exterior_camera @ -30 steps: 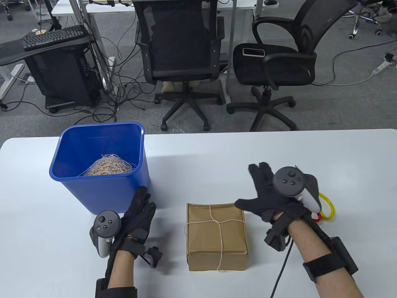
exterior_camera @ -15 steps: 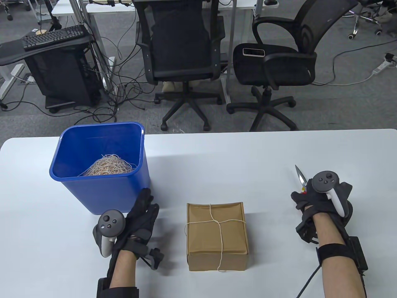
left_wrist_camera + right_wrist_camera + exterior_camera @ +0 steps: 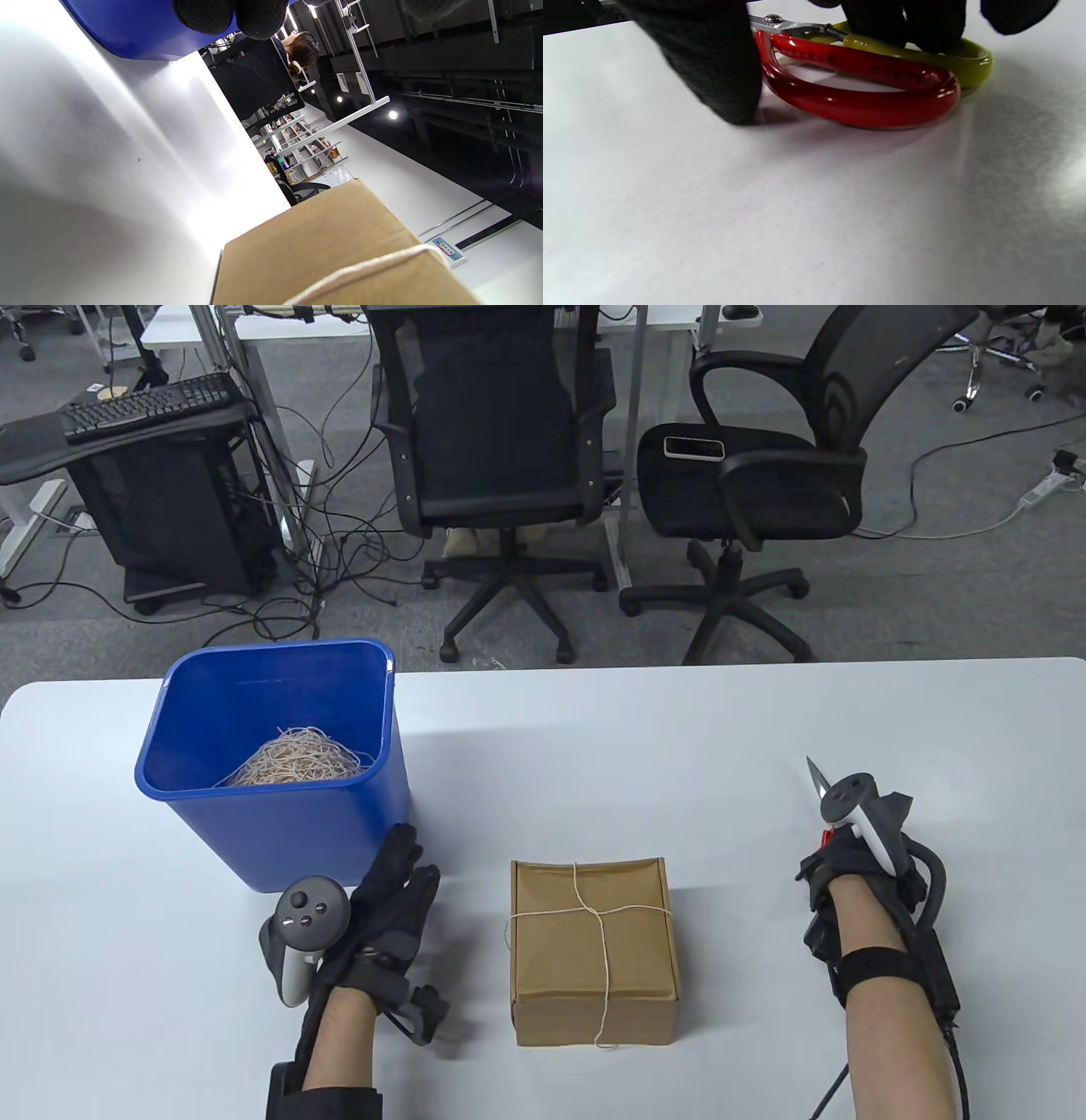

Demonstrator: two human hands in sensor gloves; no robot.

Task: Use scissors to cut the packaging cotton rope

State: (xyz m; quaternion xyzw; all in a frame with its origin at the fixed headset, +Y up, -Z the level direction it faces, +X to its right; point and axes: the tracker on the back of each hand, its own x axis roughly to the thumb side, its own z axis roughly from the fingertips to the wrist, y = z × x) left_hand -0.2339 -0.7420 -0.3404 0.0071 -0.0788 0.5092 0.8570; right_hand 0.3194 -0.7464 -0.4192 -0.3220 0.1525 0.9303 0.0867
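A brown cardboard box [image 3: 590, 933] tied crosswise with white cotton rope [image 3: 604, 950] sits at the table's front middle. My left hand [image 3: 411, 857] rests open on the table between the box and the blue bin, holding nothing. The left wrist view shows the box [image 3: 331, 245] and rope [image 3: 360, 267] close by. My right hand [image 3: 827, 861] is curled over the scissors at the right, with the blade tip [image 3: 816, 782] pointing away. In the right wrist view the thumb [image 3: 712, 63] sits beside the red handle [image 3: 865, 106] and the fingers on the yellow handle [image 3: 925, 51]. The scissors lie on the table.
A blue bin [image 3: 280, 823] holding a pile of cut rope [image 3: 293, 759] stands at the left, just beyond my left hand. Office chairs and cables are on the floor past the table's far edge.
My right hand moved right from beside the box to the scissors and curled over their handles. My left hand crept slightly forward and right.
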